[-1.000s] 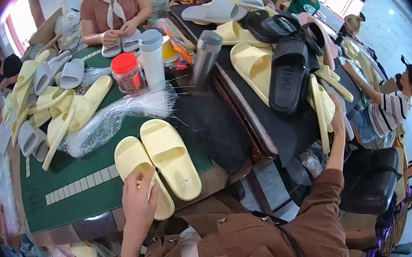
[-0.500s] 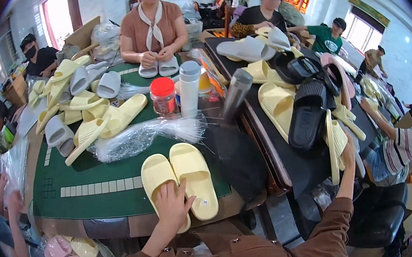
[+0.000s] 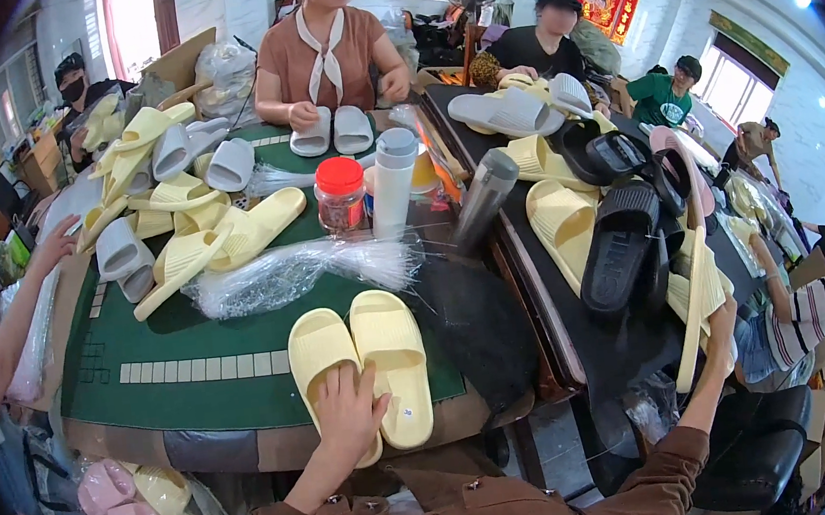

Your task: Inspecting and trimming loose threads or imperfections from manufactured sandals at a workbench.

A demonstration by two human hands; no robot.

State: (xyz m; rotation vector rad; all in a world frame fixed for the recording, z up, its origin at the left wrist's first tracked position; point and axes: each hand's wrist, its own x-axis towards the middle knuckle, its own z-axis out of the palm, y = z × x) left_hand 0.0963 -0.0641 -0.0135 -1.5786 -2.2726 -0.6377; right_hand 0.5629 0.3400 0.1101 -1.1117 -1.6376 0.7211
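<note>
A pair of pale yellow slide slippers [image 3: 390, 360] lies side by side on the green mat in front of me. My left hand [image 3: 351, 412] rests on the left slipper with its fingers apart, thumb toward the right slipper. At the right, my right hand [image 3: 721, 331] is closed round a yellow slipper [image 3: 696, 303] at the near edge of the slipper heap, its fingers partly hidden. Next to that slipper lie a black slipper [image 3: 621, 248] and another yellow slipper [image 3: 563, 227].
Yellow and grey slippers [image 3: 135, 246] are heaped at the left. Beyond the pair lie a bundle of clear plastic ties [image 3: 298, 272], a red-lidded jar [image 3: 341, 197], a white bottle [image 3: 392, 184] and a grey flask [image 3: 486, 194]. A co-worker [image 3: 327, 65] sits opposite; another person's hand [image 3: 54, 245] reaches in from the left.
My right hand has moved slightly right and nearer with the yellow slipper, which now stands more upright. The co-worker opposite has raised their hands off the grey slippers. A hand at left has reached toward the heap.
</note>
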